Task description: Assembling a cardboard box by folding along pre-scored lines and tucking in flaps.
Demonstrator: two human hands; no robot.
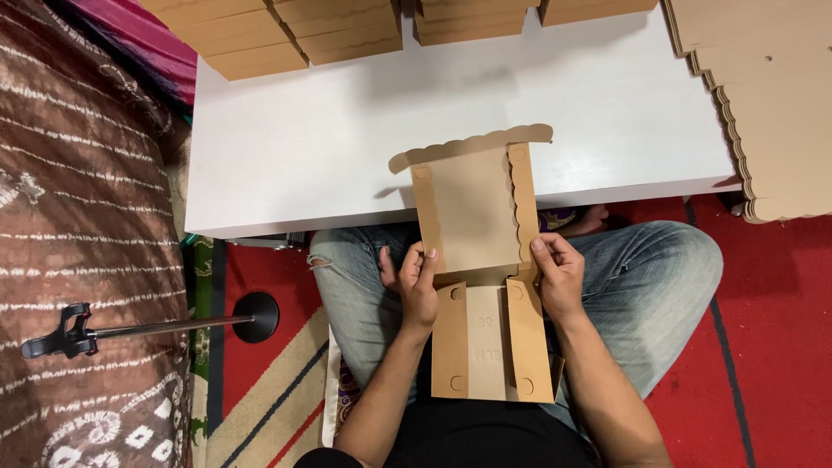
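A flat brown cardboard box blank [472, 217] with scalloped flap edges lies over my lap, its far end resting on the white table [303, 139]. My left hand [413, 282] grips the blank's left edge near its middle fold. My right hand [557, 273] grips the right edge, fingers curled over the scalloped side flap. The near half of the blank, with side flaps folded inward, lies between my forearms over my jeans.
Folded brown boxes [295, 35] are stacked along the table's far edge. A pile of flat scalloped blanks [763, 95] sits at the right. A brown patterned cushion [78, 217] and a black stand [173, 325] are on the left, over a red rug.
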